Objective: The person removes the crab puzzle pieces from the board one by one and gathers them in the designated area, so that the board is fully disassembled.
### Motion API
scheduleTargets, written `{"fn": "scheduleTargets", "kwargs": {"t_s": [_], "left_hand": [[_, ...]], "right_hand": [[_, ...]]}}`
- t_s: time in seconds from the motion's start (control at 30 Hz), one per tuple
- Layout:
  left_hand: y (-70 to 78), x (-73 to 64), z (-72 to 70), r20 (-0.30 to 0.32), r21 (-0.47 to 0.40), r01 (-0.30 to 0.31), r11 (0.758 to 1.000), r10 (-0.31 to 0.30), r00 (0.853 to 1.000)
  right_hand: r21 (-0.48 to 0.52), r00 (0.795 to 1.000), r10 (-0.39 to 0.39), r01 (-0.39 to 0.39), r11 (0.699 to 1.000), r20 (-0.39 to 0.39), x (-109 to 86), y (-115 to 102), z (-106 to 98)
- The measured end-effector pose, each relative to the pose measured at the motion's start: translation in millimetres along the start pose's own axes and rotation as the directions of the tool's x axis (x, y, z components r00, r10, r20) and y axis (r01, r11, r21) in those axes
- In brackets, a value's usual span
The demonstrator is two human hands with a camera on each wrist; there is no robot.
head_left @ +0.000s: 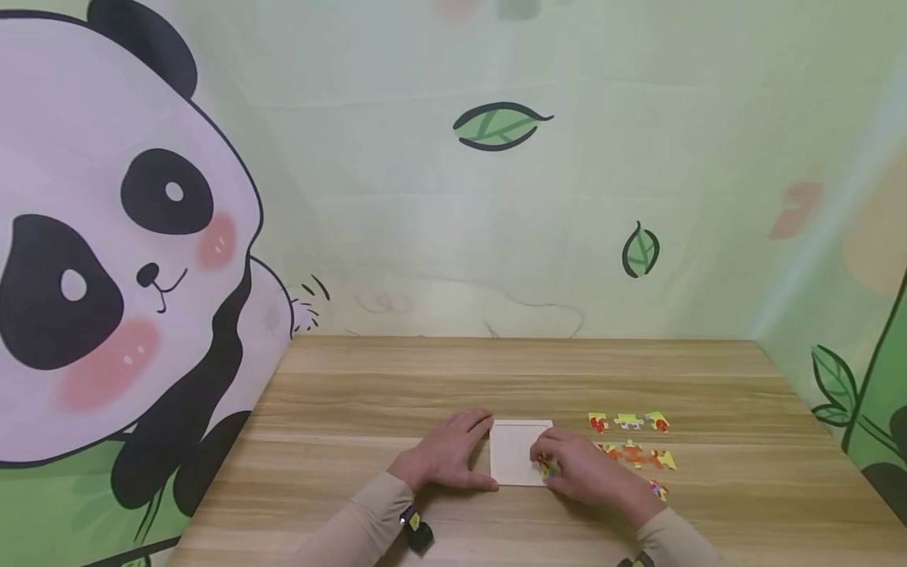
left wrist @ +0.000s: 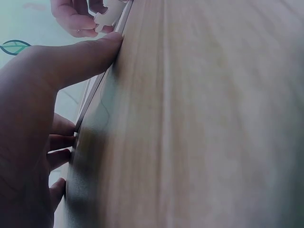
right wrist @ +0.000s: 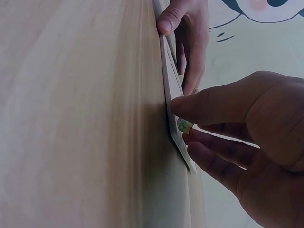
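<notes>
A pale, shallow square puzzle tray (head_left: pixel 512 449) lies on the table before the person. The left hand (head_left: pixel 448 453) rests at its left side, thumb at the near corner and fingers spread toward the far corner. Over the tray's near right corner, the right hand (head_left: pixel 586 471) pinches a small colourful jigsaw piece (head_left: pixel 546 466) between thumb and fingers. In the right wrist view this piece (right wrist: pixel 184 125) shows a yellow-green printed face, partly hidden by the fingers. Its pale underside shows in the left wrist view, close over the tray edge.
Right of the tray, jigsaw pieces lie in rows on the wooden table (head_left: pixel 340 394): a far row of yellow and red pieces (head_left: pixel 627 420), a middle row of orange and yellow ones (head_left: pixel 633 453), and a single multicoloured piece (head_left: pixel 658 490) near the right wrist. A panda-printed backdrop stands behind.
</notes>
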State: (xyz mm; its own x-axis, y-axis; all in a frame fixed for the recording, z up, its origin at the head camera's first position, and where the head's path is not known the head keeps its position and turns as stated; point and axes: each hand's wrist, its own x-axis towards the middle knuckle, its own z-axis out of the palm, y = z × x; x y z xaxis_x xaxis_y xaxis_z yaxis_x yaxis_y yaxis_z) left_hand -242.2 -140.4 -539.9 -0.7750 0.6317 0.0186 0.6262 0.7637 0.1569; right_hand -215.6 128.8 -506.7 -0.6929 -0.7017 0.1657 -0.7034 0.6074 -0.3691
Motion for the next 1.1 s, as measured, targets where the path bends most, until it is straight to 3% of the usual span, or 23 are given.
{"fn": "scheduleTargets", "kwargs": {"t_s": [0.4, 0.63, 0.87, 1.1], "left_hand": [[0.9, -0.1, -0.3, 0.004, -0.003, -0.002, 1.0, 0.002, 1.0], [1.4, -1.1, -1.4, 0.002, -0.02, 0.008, 1.0, -0.008, 1.0], [1.7, -1.0, -2.3, 0.01, -0.016, 0.01, 1.0, -0.01, 1.0], [1.0, -0.6, -1.9, 0.002, -0.001, 0.0, 1.0, 0.0, 1.0]], "right_hand": [[0.024, 1.0, 0.007, -0.007, 1.0, -0.019, 0.4, 0.9, -5.5], [0.068, 0.998, 0.069, -0.07, 0.995, 0.008, -0.1, 3.1, -16.3], [0.018, 0.992, 0.125, -0.124, 0.992, -0.033, -8.5, 7.8, -26.6], [-0.014, 0.991, 0.118, -0.119, 0.993, -0.07, -21.2, 18.1, -39.7]]}}
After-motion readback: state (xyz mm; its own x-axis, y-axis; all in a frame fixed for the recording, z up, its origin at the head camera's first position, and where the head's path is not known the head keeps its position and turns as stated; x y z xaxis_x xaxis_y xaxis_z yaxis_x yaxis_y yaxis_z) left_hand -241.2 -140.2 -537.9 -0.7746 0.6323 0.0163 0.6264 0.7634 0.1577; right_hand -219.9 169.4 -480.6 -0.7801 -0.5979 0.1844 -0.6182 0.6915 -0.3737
